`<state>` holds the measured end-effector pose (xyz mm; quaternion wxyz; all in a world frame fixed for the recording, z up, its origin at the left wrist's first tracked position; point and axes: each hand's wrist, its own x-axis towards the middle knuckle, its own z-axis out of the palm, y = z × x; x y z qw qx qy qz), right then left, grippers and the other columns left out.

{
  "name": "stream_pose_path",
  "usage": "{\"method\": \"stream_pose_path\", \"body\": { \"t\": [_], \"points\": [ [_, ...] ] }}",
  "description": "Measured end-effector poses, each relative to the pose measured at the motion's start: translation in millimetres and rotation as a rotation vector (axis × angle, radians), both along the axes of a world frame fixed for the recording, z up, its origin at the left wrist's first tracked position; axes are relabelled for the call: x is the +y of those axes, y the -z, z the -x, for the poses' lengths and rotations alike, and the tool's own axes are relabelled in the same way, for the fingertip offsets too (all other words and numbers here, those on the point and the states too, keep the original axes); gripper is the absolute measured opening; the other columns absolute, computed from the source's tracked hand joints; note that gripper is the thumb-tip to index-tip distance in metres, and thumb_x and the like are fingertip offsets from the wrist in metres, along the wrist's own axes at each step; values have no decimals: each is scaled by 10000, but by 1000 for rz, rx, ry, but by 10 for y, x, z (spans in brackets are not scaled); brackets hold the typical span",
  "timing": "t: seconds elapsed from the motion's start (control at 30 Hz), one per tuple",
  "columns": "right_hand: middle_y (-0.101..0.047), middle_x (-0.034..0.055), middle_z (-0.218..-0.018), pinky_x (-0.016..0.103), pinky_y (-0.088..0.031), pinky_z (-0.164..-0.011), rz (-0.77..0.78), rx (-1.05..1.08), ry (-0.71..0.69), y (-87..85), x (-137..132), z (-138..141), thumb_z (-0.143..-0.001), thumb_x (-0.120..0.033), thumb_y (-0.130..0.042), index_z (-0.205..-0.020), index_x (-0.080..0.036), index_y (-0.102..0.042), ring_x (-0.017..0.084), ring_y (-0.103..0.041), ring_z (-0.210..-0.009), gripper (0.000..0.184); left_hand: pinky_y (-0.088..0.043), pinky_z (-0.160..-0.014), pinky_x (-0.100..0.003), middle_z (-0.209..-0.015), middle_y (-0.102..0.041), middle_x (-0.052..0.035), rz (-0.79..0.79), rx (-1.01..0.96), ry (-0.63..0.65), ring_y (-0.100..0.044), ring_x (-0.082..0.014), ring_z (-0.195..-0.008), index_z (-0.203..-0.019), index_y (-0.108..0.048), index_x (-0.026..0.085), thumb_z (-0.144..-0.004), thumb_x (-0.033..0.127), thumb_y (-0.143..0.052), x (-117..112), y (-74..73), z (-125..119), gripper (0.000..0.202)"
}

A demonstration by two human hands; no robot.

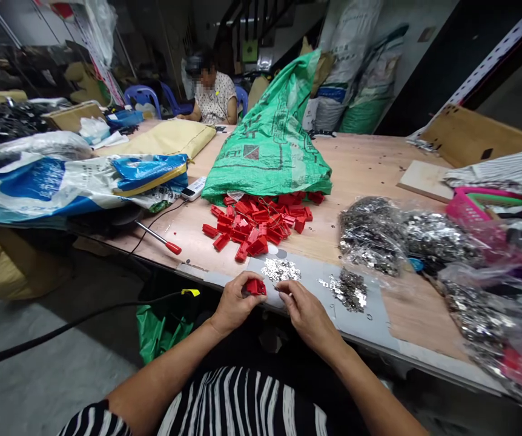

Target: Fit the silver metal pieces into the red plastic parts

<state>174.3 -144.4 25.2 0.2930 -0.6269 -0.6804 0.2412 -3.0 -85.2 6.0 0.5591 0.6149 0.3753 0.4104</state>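
Note:
My left hand (234,301) is closed round a small red plastic piece (255,286) at the near table edge. My right hand (301,309) sits just beside it, fingers pinched together near the red piece; whatever it pinches is too small to make out. Directly beyond the hands lies a small heap of shiny metal bits (280,269) on a grey sheet (370,315). A second heap of metal bits (349,289) lies to the right. Further back is a pile of red plastic pieces (261,223) spilling from a green woven sack (272,142).
Clear bags of metal parts (379,233) crowd the right side, with a pink basket (467,209). A red-handled tool (161,239), a white remote (192,189) and blue-white sacks (61,184) lie left. Another person (213,94) sits at the far end. A black cable (61,330) runs below.

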Motion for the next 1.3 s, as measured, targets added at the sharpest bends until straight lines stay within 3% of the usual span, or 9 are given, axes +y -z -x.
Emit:
{"method": "stream_pose_path", "body": {
  "t": [0.13,0.27,0.47,0.53,0.6,0.7,1.0,1.3],
  "points": [
    [-639,-4,-777,286,-452,-695,103,172,-105,-128,-19,42,-976,-286,-331,-1241,-228,-457,156,-586,-692,299,-446,-811,-256,-904,-649,1,308,-372,-39,-622,-132,-828,-971,-583,205,-730,206,-719,-65,-135,-12,277],
    [-610,-31,-668,271,-450,-699,113,215,-184,-203,11,123,-987,-327,-319,-1371,-230,-388,145,-583,-647,402,-465,-818,-285,-819,-668,-6,661,-684,39,-660,-138,-788,-806,-544,164,-744,266,-730,-118,-223,-13,221],
    [-607,-24,-623,263,-470,-646,57,160,-202,-199,43,191,-985,-354,-343,-1346,-225,-458,155,-598,-608,400,-502,-770,-292,-815,-692,-41,889,-827,21,-669,-148,-739,-827,-603,124,-782,221,-691,-160,-194,-13,138],
    [-659,2,-699,271,-485,-652,25,108,-182,-196,46,205,-984,-352,-353,-1320,-234,-490,167,-626,-645,381,-510,-798,-310,-816,-696,-52,929,-861,1,-674,-153,-742,-841,-616,112,-811,203,-656,-168,-194,-25,104],
    [-710,44,-899,292,-503,-699,-33,39,-147,-188,48,223,-980,-336,-364,-1280,-249,-528,191,-668,-772,353,-510,-837,-325,-809,-698,-57,944,-896,-25,-677,-151,-744,-839,-624,103,-833,192,-628,-175,-208,-40,89],
    [-688,56,-1110,319,-518,-756,-120,-71,-108,-166,54,245,-976,-305,-368,-1261,-271,-539,218,-677,-914,335,-513,-857,-334,-811,-699,-60,937,-921,-57,-680,-150,-745,-831,-631,101,-847,196,-614,-185,-236,-55,98],
    [-716,50,-1034,314,-532,-748,-147,-224,-158,-167,119,242,-967,-276,-384,-1269,-273,-533,207,-686,-872,337,-518,-863,-348,-836,-705,-71,916,-927,-102,-680,-165,-783,-807,-638,108,-833,193,-630,-195,-229,-32,89],
    [-720,68,-989,313,-512,-703,-162,-231,-32,-76,143,434,-963,-281,-367,-1164,-238,-596,224,-683,-823,308,-516,-866,-321,-818,-719,-76,932,-961,-204,-689,-160,-782,-777,-634,111,-869,160,-567,-210,-243,-18,123]
  ]
}}
